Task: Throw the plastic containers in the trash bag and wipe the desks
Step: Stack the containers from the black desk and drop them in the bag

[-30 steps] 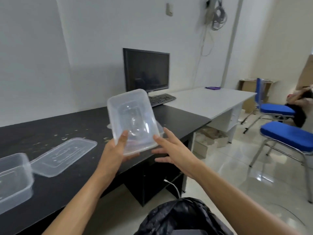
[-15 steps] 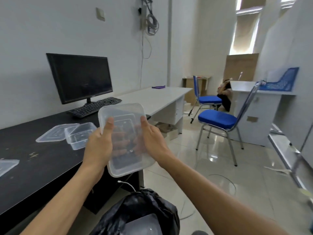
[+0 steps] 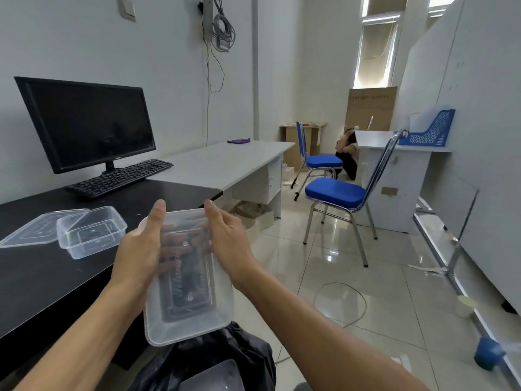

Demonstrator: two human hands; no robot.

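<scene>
A clear plastic container (image 3: 189, 311) is held upright in front of me, right above the open black trash bag (image 3: 248, 359). My left hand (image 3: 138, 252) grips its left edge with the thumb on the near face. My right hand (image 3: 228, 244) grips the right edge the same way; the fingers of both show through the plastic behind it. Another clear piece (image 3: 217, 376) lies inside the bag. A second container (image 3: 91, 231) and a flat lid (image 3: 36, 231) rest on the black desk (image 3: 42, 277).
A monitor (image 3: 87, 122) and keyboard (image 3: 121, 176) stand at the back of the black desk. A white desk (image 3: 225, 162) adjoins it, with a purple item on top. Two blue chairs (image 3: 338, 193) stand on the tiled floor to the right, beside a partition.
The view has turned further right and down. Both hands have lowered the container toward the bag; the right hand, open a second ago, now grips the right edge.
</scene>
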